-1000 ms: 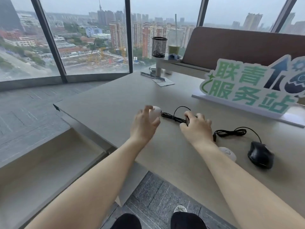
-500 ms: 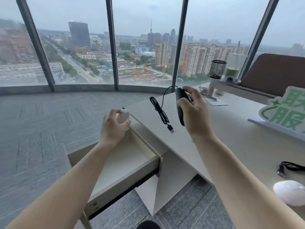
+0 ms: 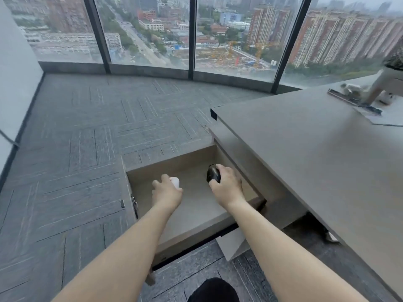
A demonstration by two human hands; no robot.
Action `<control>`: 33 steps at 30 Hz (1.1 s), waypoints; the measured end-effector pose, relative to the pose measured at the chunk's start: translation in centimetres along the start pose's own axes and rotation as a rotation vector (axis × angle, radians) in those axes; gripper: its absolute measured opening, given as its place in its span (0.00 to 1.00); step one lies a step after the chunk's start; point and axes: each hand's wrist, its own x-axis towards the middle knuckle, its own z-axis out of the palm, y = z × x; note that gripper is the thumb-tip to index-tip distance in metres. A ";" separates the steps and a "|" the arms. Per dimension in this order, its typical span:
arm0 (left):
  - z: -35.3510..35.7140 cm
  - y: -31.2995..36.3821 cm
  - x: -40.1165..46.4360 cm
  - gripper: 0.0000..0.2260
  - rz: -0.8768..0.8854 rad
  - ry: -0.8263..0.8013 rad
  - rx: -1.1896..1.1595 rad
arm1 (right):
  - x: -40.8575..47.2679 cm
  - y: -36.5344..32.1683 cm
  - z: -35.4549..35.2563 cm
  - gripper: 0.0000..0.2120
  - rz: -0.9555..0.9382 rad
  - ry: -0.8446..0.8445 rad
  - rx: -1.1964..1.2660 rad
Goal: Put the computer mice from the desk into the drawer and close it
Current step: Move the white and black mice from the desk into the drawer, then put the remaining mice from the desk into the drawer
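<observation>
The beige drawer (image 3: 192, 235) stands pulled out from under the grey desk (image 3: 305, 153). Both of my hands reach down inside it. My left hand (image 3: 166, 192) is shut on a small white mouse (image 3: 175, 182) over the drawer's left half. My right hand (image 3: 226, 184) is shut on a black mouse (image 3: 212, 173) over the drawer's right half, close under the desk's side. The black mouse's cable is hidden. I cannot tell whether either mouse touches the drawer floor.
Grey carpet tiles (image 3: 76, 149) cover the floor left of the drawer, up to tall windows (image 3: 192, 40). A flat tool and papers (image 3: 357, 105) lie at the desk's far right. A white wall (image 3: 15, 73) runs along the left.
Both hands have carried the mice from above the desk edge down into the open drawer. My view has swung left and downward, so the other mice on the desk are out of sight.
</observation>
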 end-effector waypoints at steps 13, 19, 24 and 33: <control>2.6 0.1 1.7 0.22 0.009 0.000 -0.073 | 3.0 2.7 2.5 0.23 0.116 -0.252 -0.517; -1.0 6.2 -3.8 0.16 0.339 0.082 -0.280 | -2.9 -0.5 -6.0 0.16 -0.128 0.120 -0.211; -0.9 14.1 -13.1 0.14 0.644 -0.011 -0.372 | -10.6 0.4 -16.4 0.13 -0.148 0.456 -0.120; 9.0 23.4 -33.4 0.15 1.043 -0.433 -0.301 | -25.7 14.2 -31.0 0.10 0.157 0.895 -0.229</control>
